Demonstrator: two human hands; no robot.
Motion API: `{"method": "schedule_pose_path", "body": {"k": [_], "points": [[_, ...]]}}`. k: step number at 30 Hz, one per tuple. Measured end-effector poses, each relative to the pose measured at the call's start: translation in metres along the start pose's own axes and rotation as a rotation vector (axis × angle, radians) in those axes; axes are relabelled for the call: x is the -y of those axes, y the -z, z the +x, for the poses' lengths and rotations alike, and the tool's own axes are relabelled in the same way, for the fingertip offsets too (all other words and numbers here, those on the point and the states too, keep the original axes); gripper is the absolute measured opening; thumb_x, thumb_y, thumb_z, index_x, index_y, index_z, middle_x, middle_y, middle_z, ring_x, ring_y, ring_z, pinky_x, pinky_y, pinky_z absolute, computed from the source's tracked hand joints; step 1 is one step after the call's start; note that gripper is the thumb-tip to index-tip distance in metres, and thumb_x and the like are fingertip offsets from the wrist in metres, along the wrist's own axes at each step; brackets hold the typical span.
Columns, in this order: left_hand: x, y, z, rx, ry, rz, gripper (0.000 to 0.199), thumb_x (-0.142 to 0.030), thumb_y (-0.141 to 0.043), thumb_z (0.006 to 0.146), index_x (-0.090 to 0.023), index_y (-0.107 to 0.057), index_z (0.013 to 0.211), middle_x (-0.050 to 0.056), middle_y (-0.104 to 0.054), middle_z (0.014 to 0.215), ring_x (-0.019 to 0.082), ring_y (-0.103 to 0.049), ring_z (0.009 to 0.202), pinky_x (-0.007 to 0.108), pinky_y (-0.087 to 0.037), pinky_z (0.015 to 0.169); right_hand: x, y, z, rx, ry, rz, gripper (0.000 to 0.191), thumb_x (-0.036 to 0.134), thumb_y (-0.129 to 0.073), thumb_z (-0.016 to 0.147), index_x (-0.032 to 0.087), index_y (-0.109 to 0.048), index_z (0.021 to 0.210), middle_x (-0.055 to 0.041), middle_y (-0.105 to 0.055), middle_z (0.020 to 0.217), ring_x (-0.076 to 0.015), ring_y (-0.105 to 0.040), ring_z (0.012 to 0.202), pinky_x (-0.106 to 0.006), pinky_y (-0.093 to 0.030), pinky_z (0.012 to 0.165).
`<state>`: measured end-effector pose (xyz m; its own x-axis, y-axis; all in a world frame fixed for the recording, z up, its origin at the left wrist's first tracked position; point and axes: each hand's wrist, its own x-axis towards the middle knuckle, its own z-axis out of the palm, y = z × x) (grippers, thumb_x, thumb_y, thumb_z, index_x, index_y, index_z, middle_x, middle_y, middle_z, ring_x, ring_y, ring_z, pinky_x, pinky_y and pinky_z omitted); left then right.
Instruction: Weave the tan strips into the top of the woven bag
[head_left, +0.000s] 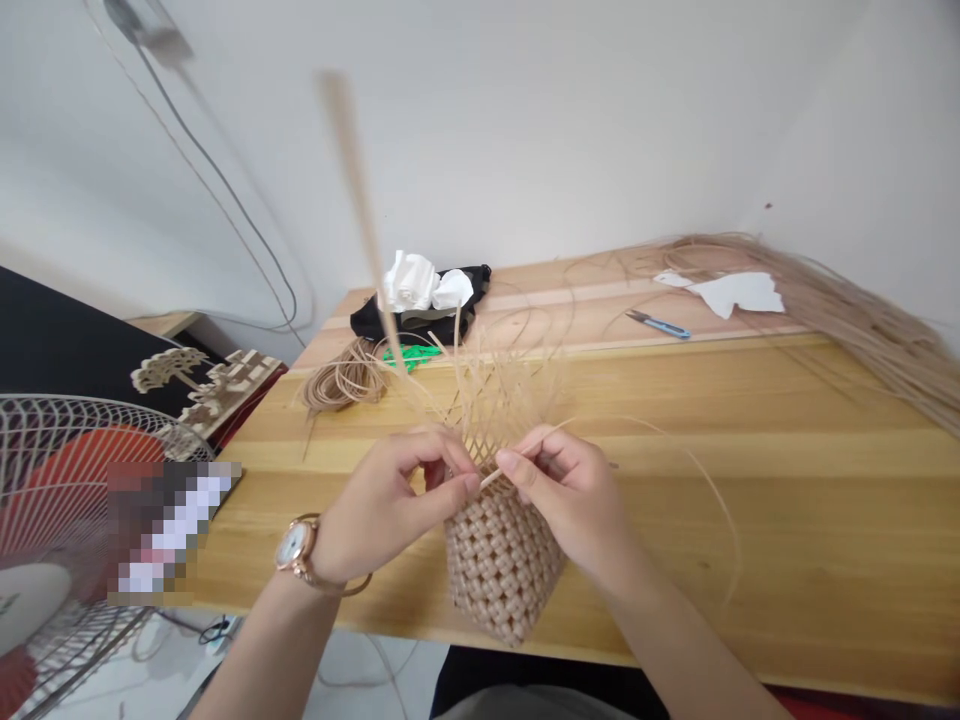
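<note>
Fan near left, beside table. Coiled weaving strands farther back. Left hand pinching pale strip at rim of woven basket, center, near table edge. Right hand pinching same strip. Blue-handled snips far right, long strand bundle right of them.

Open tabletop at right, one loose strand arching over it, upright strips rising from the basket

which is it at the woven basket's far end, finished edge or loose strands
Loose strands: they fan out, unwoven, beyond the tightly plaited body of the woven basket.
</note>
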<state>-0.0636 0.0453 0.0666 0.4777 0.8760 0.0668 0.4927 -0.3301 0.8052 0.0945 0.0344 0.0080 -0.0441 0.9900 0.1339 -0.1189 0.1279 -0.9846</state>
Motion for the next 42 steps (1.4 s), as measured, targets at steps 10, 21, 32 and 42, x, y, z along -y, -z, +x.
{"method": "schedule_pose_path", "body": {"k": [10, 21, 32, 42], "points": [[0.0, 0.002, -0.001, 0.005, -0.075, -0.042, 0.014, -0.02, -0.056, 0.078, -0.011, -0.063, 0.069, 0.005, -0.062, 0.069, 0.013, -0.056, 0.066, 0.025, -0.045, 0.061, 0.001, 0.001, -0.002, -0.019, -0.023, 0.114, 0.017, 0.03, -0.061, 0.073, 0.017, -0.053, 0.064, 0.0068, -0.047, 0.051, -0.0055, -0.041, 0.047, -0.018, -0.035, 0.047], [0.005, -0.009, 0.001, -0.123, -0.129, -0.039, 0.015, -0.024, -0.049, 0.083, -0.013, -0.056, 0.076, 0.003, -0.057, 0.069, 0.011, -0.052, 0.064, 0.023, -0.043, 0.061, 0.012, 0.01, 0.002, 0.238, -0.119, 0.004, 0.011, 0.029, -0.064, 0.07, 0.018, -0.066, 0.071, -0.0016, -0.066, 0.07, -0.0126, -0.058, 0.065, -0.025, -0.044, 0.061], [0.004, -0.021, 0.006, -0.131, -0.13, -0.05, 0.019, -0.023, -0.043, 0.086, -0.014, -0.054, 0.074, 0.002, -0.054, 0.069, 0.01, -0.05, 0.064, 0.023, -0.041, 0.06, 0.015, 0.027, 0.0, 0.378, 0.044, -0.209, 0.009, 0.022, -0.057, 0.076, 0.018, -0.064, 0.073, 0.0015, -0.058, 0.068, -0.0099, -0.052, 0.063, -0.022, -0.038, 0.058], [0.007, -0.027, 0.003, -0.214, -0.127, -0.187, 0.019, -0.023, -0.044, 0.085, -0.013, -0.054, 0.072, 0.003, -0.055, 0.07, 0.011, -0.049, 0.063, 0.023, -0.04, 0.058, 0.018, 0.031, 0.001, 0.43, 0.171, -0.296, 0.008, 0.019, -0.057, 0.077, 0.019, -0.064, 0.073, 0.0014, -0.058, 0.068, -0.0101, -0.053, 0.062, -0.022, -0.039, 0.057]]}}
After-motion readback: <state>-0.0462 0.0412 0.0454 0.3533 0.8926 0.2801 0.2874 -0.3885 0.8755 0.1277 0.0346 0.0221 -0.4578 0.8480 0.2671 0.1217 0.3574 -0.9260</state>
